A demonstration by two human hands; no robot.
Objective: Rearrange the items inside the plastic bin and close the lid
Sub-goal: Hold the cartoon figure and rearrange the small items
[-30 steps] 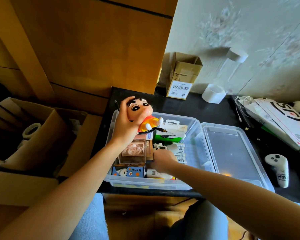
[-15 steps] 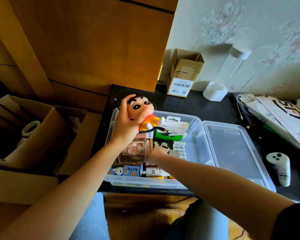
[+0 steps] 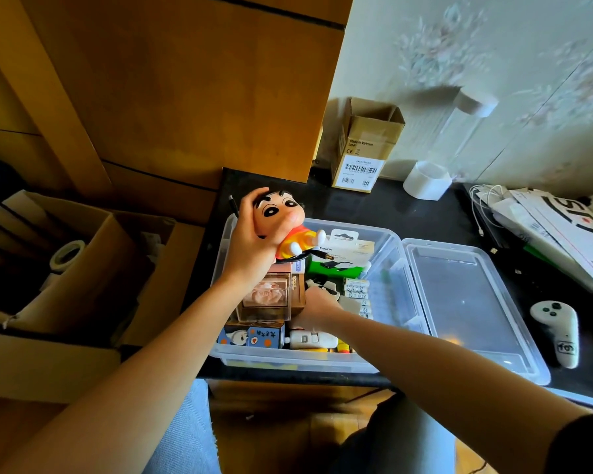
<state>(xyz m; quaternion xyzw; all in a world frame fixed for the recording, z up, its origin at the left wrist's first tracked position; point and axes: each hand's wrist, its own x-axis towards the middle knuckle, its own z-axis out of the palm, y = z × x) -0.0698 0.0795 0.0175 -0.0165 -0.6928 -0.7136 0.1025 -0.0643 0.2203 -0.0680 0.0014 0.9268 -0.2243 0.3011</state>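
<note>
Dark table [image 3: 374,213] against wooden cabinet [image 3: 172,90] and pale floral wall [image 3: 493,46]. Open cardboard boxes [image 3: 83,268] on left, beside table, roll of tape [image 3: 67,253] inside one.

Clear plastic bin [image 3: 386,302] near front edge of table, open, packed with small goods. Lid [image 3: 466,302] flat on table, touching bin's right wall, inner face up.

Stack of papers and packaging [image 3: 562,227] at right edge of table, white cables [image 3: 486,196] just beside. Small cardboard carton [image 3: 365,145] with barcode label upright at back, by wall. Clear tube with white cap [image 3: 459,131] leaning on wall; white cup-shaped piece [image 3: 425,179] at its foot. White game controller [image 3: 558,330] on table, right of lid, apart from it.

Inside bin, far to near: Belkin retail pack [image 3: 343,254] along back wall; clear box with carved rose [image 3: 267,295] at left; batteries [image 3: 356,290] in middle; blue cartoon box [image 3: 254,336] at front left; white device [image 3: 312,338] at front.

Left hand [image 3: 254,244] clamped around head of cartoon boy figure [image 3: 281,224], fingers over hair, thumb on cheek. Figure held above bin's back left corner, tilted, orange body toward bin.

Right hand [image 3: 317,307] down inside bin, in middle, among batteries and white parts. Fingers hidden from view; cannot tell whether closed on anything.
</note>
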